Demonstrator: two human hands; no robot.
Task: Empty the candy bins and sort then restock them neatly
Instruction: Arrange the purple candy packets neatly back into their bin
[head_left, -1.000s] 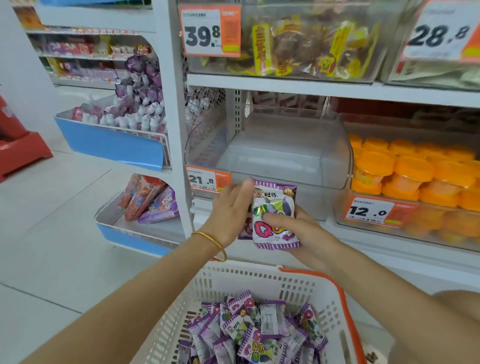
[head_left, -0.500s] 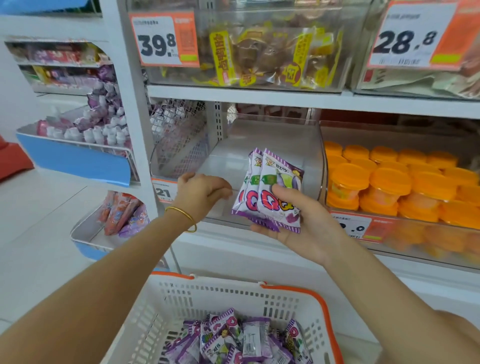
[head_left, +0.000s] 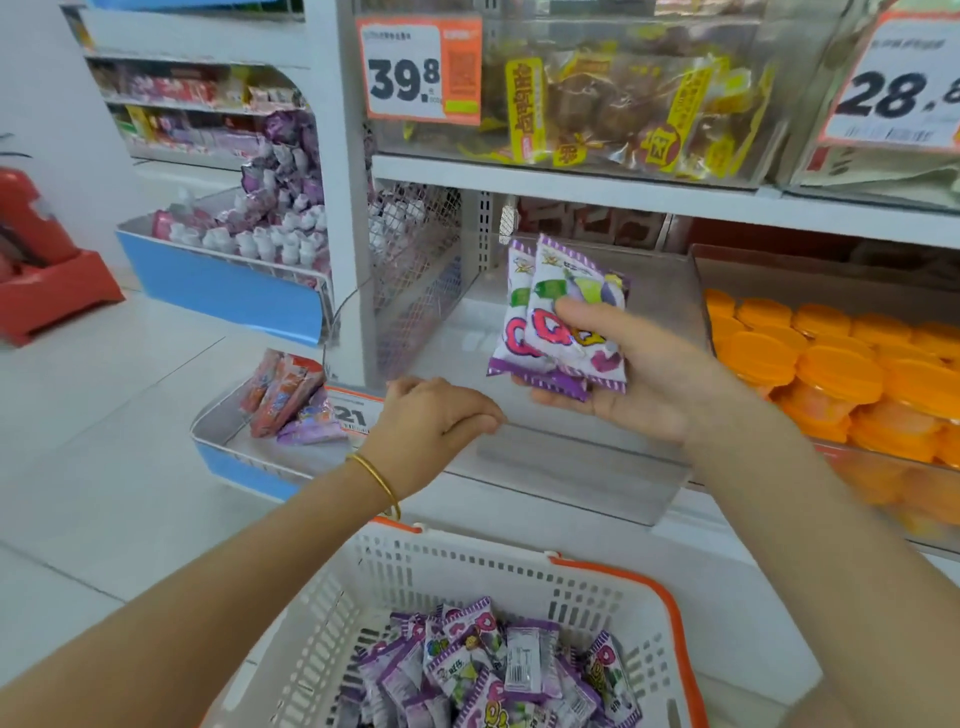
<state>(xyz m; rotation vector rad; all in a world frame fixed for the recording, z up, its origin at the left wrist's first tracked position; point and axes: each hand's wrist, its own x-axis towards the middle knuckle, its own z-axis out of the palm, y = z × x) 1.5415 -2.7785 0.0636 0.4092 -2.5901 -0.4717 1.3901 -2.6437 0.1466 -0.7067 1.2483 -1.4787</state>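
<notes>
- The right hand (head_left: 634, 374) holds a small stack of purple and white candy packs (head_left: 561, 317). The thumb lies on the front pack and the fingers are under the stack.
- The stack is held up over the clear bin (head_left: 582, 467), near its front. The packs stand almost upright and lean back a little.
- The left hand (head_left: 436, 421) is at the front left edge of the clear bin. Its fingers are curled over that edge and grip it.
- A thin gold bangle (head_left: 379, 483) sits on the left wrist.
- Below both hands is a white basket (head_left: 467, 582) with an orange rim. A pile of loose packs (head_left: 493, 670) of the same purple candy lies in it.
- Just right of the clear bin is another bin full of orange cups (head_left: 831, 364).
- On the shelf above, a bin holds yellow and brown snack bags (head_left: 597, 104). A price tag (head_left: 415, 73) on its front says 39.8.
- To the left, a blue tray (head_left: 223, 286) holds small white and purple sweets.
</notes>
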